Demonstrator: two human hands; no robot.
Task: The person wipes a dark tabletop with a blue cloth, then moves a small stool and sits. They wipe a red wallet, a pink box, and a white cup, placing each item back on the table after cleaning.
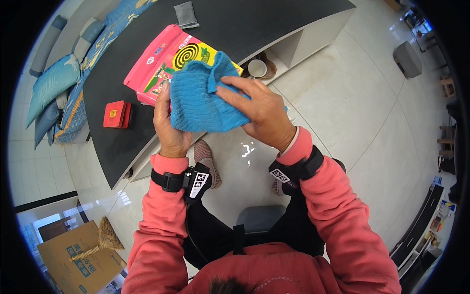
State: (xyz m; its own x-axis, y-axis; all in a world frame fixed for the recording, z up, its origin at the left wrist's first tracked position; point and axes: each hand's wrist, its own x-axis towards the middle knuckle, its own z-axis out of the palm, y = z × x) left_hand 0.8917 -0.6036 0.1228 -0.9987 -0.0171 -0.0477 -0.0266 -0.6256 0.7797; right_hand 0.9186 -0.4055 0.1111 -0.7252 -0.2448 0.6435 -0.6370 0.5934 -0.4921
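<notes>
A folded blue cloth (pixel 200 99) is held up between my two hands above the front edge of a black-topped table (pixel 235 33). My left hand (pixel 169 125) grips its left side, with the thumb upright along the edge. With the fingers of my right hand (pixel 257 110), I pinch a raised fold on the cloth's right side. Behind the cloth, partly hidden by it, a pink and yellow package with a black spiral picture (pixel 158 58) lies on the table. A red box (pixel 116 114) is to the left of my left hand. A small grey packet (pixel 186 15) lies beyond the package.
A white mug (pixel 257 68) stands in the table's open shelf. Cushions (pixel 53 88) rest on a sofa at the left. A cardboard box (pixel 80 257) and a straw brush (pixel 109 235) are at the lower left. A grey stool (pixel 407 59) stands on the tiled floor at the right.
</notes>
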